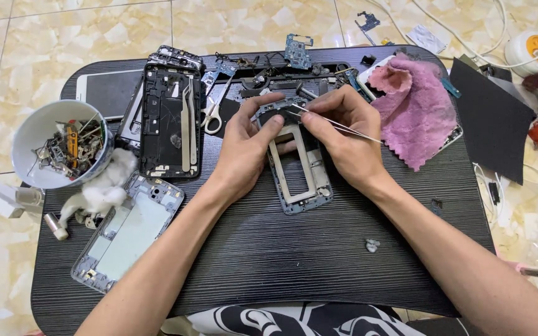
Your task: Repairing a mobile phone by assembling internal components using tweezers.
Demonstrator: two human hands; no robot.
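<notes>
Left hand [244, 146] closed on phone frame [300, 171], gripping its 10 o'clock edge. Right hand [344, 134] pinches tweezers [337, 126]. Frame judged light, thin, rigid, fragile; hold by rims.

Stripped grey-blue phone frame [300, 174] with open rectangular middle lies flat, lengthwise, mid-table on the dark wood-grain table [294, 249], top end covered; thin metal tweezers [337, 126] angle across its top end, tips down-left.
</notes>
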